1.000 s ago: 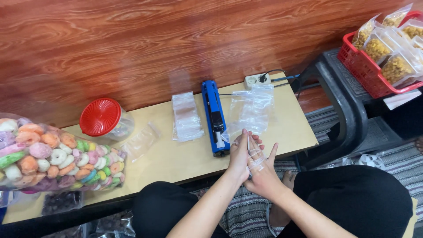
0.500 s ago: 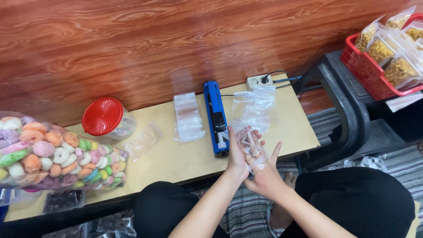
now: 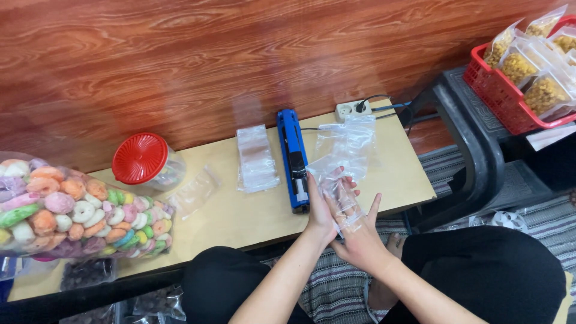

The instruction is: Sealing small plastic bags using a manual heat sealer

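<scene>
While I sit at the low table (image 3: 240,216), a blue sealer (image 3: 293,159) lies just left of my hands, its near end almost touching my left hand (image 3: 320,211). A flat stack of clear bags (image 3: 256,158) lies left of the sealer; loose clear bags (image 3: 351,143) lie right of it, beyond my fingers. A power strip (image 3: 352,108) sits at the far edge. Far left, a big sack of coloured ring snacks (image 3: 72,210) takes up that end, with a red-lidded tub (image 3: 142,159) behind it and one empty bag (image 3: 193,191) beside. A red basket (image 3: 510,90) of filled packets stands on a black stool (image 3: 474,144), well apart.

Small clear bag (image 3: 337,191): thin, see-through, wrinkled, empty, over the table's near edge. My right hand (image 3: 359,234) has its fingers spread inside it, thumb out to the side. Left hand is flat against the bag's left side, fingers straight, pressing on it.
</scene>
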